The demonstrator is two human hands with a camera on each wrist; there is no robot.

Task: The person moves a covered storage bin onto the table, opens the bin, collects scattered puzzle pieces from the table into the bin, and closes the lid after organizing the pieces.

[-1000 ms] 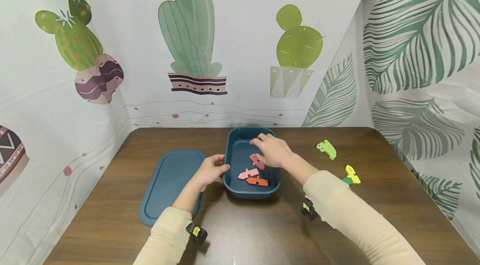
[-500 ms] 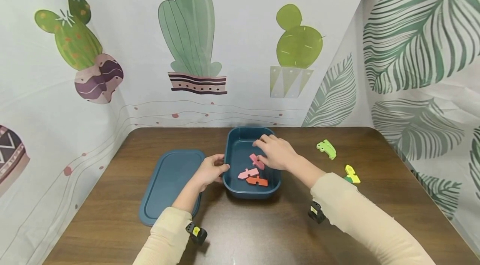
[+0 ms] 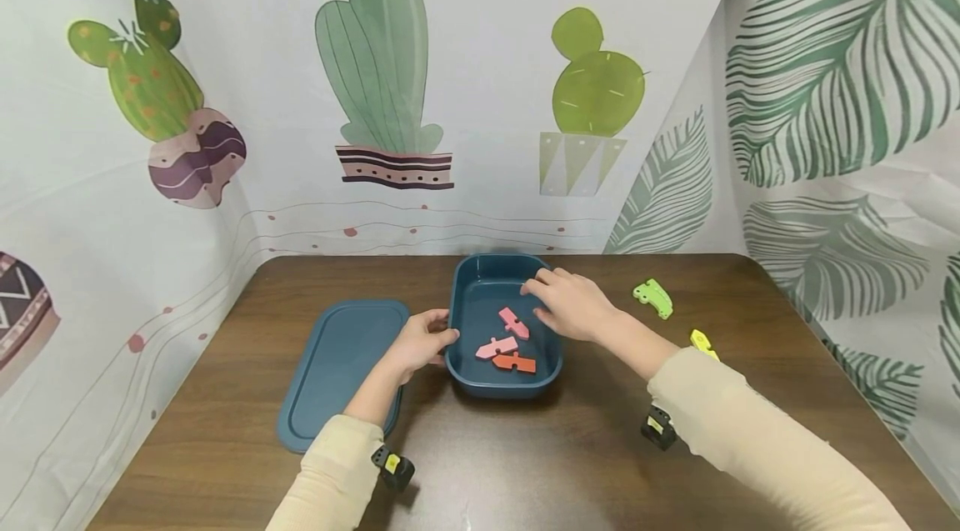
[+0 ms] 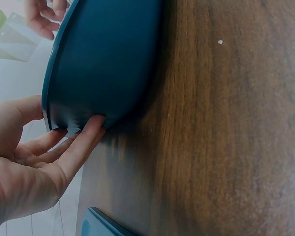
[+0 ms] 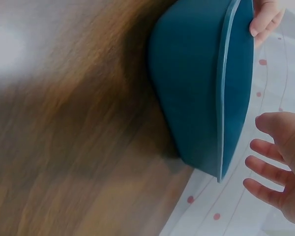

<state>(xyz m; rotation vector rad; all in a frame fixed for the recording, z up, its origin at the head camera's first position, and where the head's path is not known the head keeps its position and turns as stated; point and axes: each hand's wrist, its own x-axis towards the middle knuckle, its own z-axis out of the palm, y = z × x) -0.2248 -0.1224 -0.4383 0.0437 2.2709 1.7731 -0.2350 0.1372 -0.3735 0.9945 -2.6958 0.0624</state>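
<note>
A dark blue container [image 3: 459,302] stands mid-table with two pink pieces [image 3: 513,322] and an orange piece [image 3: 515,363] lying in it. My left hand [image 3: 424,339] rests against its left wall, thumb at the rim and straight fingers on the outer side; the left wrist view shows those fingers [image 4: 83,142] touching the container [image 4: 103,64]. My right hand [image 3: 573,303] hovers over the right rim, fingers relaxed and spread, holding nothing. In the right wrist view that hand [image 5: 280,162] is apart from the container [image 5: 196,83].
The matching blue lid [image 3: 341,368] lies flat left of the container. On the right of the brown table [image 3: 525,456] lie a green piece [image 3: 652,298] and a yellow piece [image 3: 701,340], partly behind my right sleeve. Patterned cloth walls close in the back and sides.
My right hand has drawn back to the right, out of the container, uncovering the upper pink piece lying inside. The left hand and the container have stayed put.
</note>
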